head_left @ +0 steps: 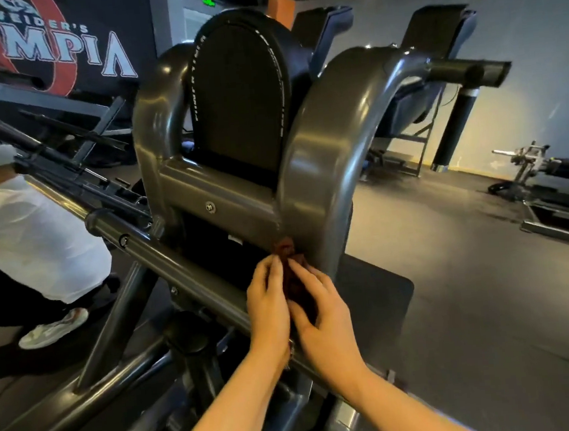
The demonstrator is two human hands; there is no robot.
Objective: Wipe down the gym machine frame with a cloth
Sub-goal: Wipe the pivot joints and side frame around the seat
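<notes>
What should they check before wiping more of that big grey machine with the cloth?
1. Cloth held by both hands: ok, left hand and right hand pinch it between them.
2. Cloth touching the frame: ok, its top end lies against the grey upright's lower edge.
3. Cloth spread flat for wiping: not ok, it is bunched up.
4. Frame above free to wipe: ok, nothing rests on the grey curve.
5. Person in white out of the way: ok, off to the left, beyond the sloping bar.
6. Cloth clean or damp: cannot tell.
</notes>
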